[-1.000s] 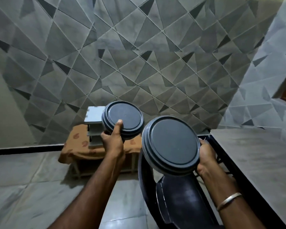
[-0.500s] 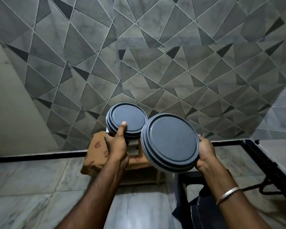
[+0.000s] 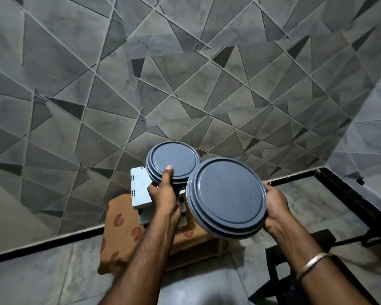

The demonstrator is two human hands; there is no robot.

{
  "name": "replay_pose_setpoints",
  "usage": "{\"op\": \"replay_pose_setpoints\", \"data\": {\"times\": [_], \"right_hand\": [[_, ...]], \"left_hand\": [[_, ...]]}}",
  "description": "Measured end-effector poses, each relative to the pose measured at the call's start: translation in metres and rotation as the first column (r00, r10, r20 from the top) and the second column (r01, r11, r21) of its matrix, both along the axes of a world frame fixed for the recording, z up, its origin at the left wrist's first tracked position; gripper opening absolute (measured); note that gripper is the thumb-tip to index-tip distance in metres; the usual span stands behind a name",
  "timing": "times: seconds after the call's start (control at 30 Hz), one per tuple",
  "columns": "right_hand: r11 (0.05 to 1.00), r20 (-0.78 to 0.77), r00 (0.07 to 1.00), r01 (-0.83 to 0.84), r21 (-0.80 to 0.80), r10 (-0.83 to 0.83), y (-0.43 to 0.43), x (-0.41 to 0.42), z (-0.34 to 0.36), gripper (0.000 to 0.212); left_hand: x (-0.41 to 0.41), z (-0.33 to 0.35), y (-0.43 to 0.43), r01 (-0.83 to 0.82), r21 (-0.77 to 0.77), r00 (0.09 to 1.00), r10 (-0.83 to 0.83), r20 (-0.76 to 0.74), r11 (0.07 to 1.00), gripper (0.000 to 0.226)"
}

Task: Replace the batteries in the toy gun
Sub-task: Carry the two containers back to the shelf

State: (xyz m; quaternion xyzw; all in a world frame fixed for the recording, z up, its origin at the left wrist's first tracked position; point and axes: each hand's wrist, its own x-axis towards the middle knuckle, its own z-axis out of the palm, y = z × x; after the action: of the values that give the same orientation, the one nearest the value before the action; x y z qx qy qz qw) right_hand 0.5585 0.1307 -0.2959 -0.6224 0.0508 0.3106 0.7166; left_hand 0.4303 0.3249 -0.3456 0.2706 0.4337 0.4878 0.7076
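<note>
Both hands are up in front of the geometric grey tiled wall (image 3: 141, 84), each carrying a round tub with a dark blue-grey lid facing the camera. The left hand (image 3: 163, 194) grips the smaller tub (image 3: 174, 161), thumb laid flat up the lid's rim and the other fingers curled out of sight behind it. That tub is held above the cloth-covered low table (image 3: 121, 234), right in front of the white plastic rack (image 3: 140, 190) standing on that table. The right hand (image 3: 275, 208), metal bangle (image 3: 312, 261) on the wrist, clasps the larger tub (image 3: 227, 199) by its right edge, fingers wrapped round behind it, only the back of the hand showing. This tub hangs above the table's right end, nearer the camera, its rim overlapping the smaller tub's. Right of the table runs a black metal frame (image 3: 350, 194), and pale marble floor (image 3: 31, 278) spreads to the table's left. As for the toy gun, this view does not show where it is.
</note>
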Motion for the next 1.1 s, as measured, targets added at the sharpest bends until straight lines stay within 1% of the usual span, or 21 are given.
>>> {"op": "replay_pose_setpoints", "data": {"times": [0.17,0.3,0.37,0.43,0.47,0.57,0.7,0.8,1.0,1.1], "right_hand": [[0.995,-0.008,0.996,0.093,-0.031,-0.093,0.079,0.011,-0.015,0.026],[0.985,-0.053,0.984,0.165,-0.047,-0.168,0.123,0.020,-0.034,0.016],[0.979,-0.081,0.977,0.194,-0.067,-0.199,0.137,0.021,-0.047,0.021],[0.973,-0.089,0.971,0.215,-0.086,-0.223,0.148,0.025,-0.061,0.027],[0.970,-0.095,0.968,0.224,-0.097,-0.233,0.152,0.026,-0.066,0.027],[0.959,-0.094,0.960,0.250,-0.138,-0.263,0.164,0.032,-0.078,0.018],[0.950,-0.112,0.950,0.272,-0.156,-0.291,0.177,0.034,-0.098,0.025],[0.946,-0.124,0.947,0.273,-0.175,-0.296,0.190,0.034,-0.110,0.024],[0.945,-0.164,0.940,0.266,-0.190,-0.298,0.217,0.030,-0.119,0.028],[0.946,-0.182,0.938,0.259,-0.197,-0.294,0.231,0.026,-0.124,0.026]], "left_hand": [[0.014,-0.032,0.105,0.048,-0.047,0.999,-0.049,-0.023,0.998,0.085],[0.021,-0.070,0.178,0.034,-0.072,0.992,-0.042,-0.115,0.997,0.068],[0.024,-0.094,0.208,0.028,-0.118,0.984,-0.048,-0.172,0.993,0.061],[0.030,-0.118,0.232,0.013,-0.182,0.975,-0.053,-0.214,0.983,0.058],[0.032,-0.129,0.240,0.010,-0.210,0.973,-0.058,-0.224,0.978,0.058],[0.044,-0.156,0.257,0.025,-0.281,0.964,-0.097,-0.247,0.959,0.057],[0.061,-0.185,0.269,0.031,-0.338,0.942,-0.141,-0.304,0.941,0.064],[0.069,-0.200,0.274,0.046,-0.351,0.950,-0.149,-0.274,0.935,0.068],[0.069,-0.223,0.284,0.055,-0.355,0.932,-0.176,-0.316,0.933,0.069],[0.065,-0.234,0.292,0.068,-0.361,0.928,-0.192,-0.319,0.930,0.070]]}}
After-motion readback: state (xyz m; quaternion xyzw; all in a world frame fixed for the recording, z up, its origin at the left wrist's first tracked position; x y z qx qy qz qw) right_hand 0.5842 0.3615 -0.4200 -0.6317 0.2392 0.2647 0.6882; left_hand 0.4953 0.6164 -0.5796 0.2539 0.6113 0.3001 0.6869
